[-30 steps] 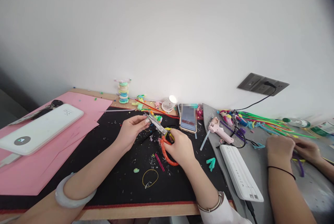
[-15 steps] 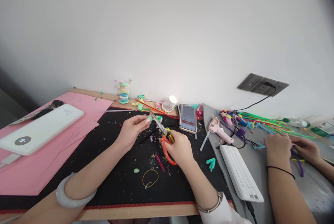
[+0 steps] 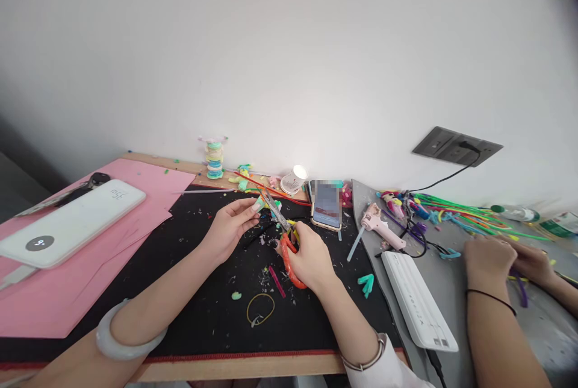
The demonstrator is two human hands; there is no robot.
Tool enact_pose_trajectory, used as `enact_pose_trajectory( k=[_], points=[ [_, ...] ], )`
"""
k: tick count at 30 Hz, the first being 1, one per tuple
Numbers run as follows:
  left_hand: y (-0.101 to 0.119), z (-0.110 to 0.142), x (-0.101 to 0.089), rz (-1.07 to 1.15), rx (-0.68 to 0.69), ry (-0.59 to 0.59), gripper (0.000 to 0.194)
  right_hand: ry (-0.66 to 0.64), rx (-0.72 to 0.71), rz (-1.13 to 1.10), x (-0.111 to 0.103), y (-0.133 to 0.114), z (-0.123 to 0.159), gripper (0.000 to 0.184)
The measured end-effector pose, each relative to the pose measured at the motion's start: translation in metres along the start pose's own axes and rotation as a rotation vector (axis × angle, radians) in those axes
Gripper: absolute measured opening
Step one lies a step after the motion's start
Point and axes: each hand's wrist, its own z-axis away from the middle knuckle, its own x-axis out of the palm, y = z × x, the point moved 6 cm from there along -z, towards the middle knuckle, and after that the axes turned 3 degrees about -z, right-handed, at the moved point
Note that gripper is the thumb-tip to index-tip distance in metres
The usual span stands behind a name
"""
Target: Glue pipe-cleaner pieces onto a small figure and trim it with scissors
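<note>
My left hand pinches a small green pipe cleaner piece between thumb and fingertips, above the black mat. Wrapped around the handles of orange-handled scissors, my right hand holds their metal blades up against the green piece. The blades look slightly apart, and the exact point of contact is too small to make out. Fuzzy clippings, a magenta pipe cleaner piece and a yellow rubber band lie on the mat below my hands.
Pink paper and a white power bank lie left. A paper cup and phone stand behind. Rightward are a glue gun, a white power strip, pipe cleaners and another person's hands.
The scissor blades have shifted slightly, and their handles sit a little differently in my right hand. My left hand stays nearly in place. The other person's hands moved slightly right.
</note>
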Motion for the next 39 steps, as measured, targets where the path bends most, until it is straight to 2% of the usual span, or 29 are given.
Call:
enact_pose_trajectory(
  k=[16,32,39],
  points=[
    [-0.002,-0.002,-0.003,-0.011,0.014,0.006,0.024,-0.013,-0.028,0.009,0.003,0.0,-0.001,0.032],
    [0.001,0.0,0.0,-0.048,0.009,0.014,0.025,-0.01,0.019,0.092,0.003,0.005,-0.001,0.039],
    [0.003,0.002,0.001,-0.057,0.015,0.029,0.025,0.026,0.024,-0.074,-0.005,0.009,-0.004,0.035]
  ],
)
